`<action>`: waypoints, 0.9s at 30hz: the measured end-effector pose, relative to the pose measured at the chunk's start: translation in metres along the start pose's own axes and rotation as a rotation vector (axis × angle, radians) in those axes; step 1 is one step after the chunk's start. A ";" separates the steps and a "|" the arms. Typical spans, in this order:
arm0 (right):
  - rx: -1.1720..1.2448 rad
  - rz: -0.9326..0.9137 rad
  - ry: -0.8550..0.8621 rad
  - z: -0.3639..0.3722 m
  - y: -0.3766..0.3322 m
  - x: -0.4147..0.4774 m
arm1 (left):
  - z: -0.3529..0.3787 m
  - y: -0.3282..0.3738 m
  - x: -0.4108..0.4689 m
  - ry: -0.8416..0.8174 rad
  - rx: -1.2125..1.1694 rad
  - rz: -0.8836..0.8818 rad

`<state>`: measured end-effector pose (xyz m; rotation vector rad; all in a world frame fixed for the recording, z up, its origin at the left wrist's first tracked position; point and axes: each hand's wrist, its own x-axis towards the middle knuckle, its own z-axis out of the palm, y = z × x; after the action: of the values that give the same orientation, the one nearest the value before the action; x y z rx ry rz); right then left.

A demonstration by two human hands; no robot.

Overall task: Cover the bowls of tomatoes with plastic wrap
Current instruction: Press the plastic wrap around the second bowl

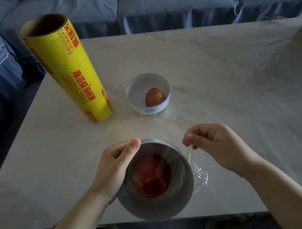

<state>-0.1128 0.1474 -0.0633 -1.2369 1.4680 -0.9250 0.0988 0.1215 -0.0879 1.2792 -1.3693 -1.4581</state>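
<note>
Inspection, L to R, as I see it from the remote feed.

- Blue sofa (pixel 1 75) runs along the table's 9 and 12 o'clock sides.
- Yellow wrap roll (pixel 66 64) stands on end on the pale table (pixel 227 86), approx. 10 o'clock from the near bowl (pixel 153 208).
- L hand (pixel 114 167) grips the near bowl at its 9 o'clock side. Fingers are curled against the wall, thumb tip at the rim.
- Film (pixel 198 175) is stretched over this bowl, and the near tomato (pixel 150 175) shows red beneath. Loose film is bunched at 3 o'clock.
- Far bowl (pixel 148 93), white, sits at 12 o'clock from the near bowl, apart from it, with the far tomato (pixel 155 97) inside.
- R hand (pixel 217 144), at 2 o'clock, has its fingertips pinching the film edge above the rim.
</note>
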 end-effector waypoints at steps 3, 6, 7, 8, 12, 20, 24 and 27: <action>0.032 -0.017 0.041 0.010 -0.001 -0.002 | -0.001 0.001 0.000 -0.012 -0.007 0.001; 0.006 -0.042 0.093 0.020 -0.001 -0.001 | -0.002 0.003 0.000 -0.028 -0.019 0.031; 0.003 -0.049 0.104 0.023 -0.001 0.000 | -0.002 0.003 0.000 -0.028 -0.024 0.038; 0.001 -0.049 0.115 0.025 -0.001 0.001 | -0.002 0.004 0.000 -0.029 -0.033 0.046; 0.047 0.013 0.108 0.029 -0.003 0.003 | -0.001 0.005 -0.002 -0.020 -0.067 0.072; 0.032 0.146 0.199 0.029 0.012 0.008 | 0.000 0.004 -0.002 -0.006 -0.166 0.023; 0.134 -0.079 0.430 0.014 0.007 -0.009 | -0.004 0.004 0.001 0.016 -0.162 0.027; 0.086 -0.284 0.284 0.017 -0.005 -0.029 | -0.002 0.008 -0.001 0.007 -0.154 0.028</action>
<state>-0.0949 0.1756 -0.0569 -1.3118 1.4727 -1.3878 0.1002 0.1205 -0.0796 1.1621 -1.2401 -1.5076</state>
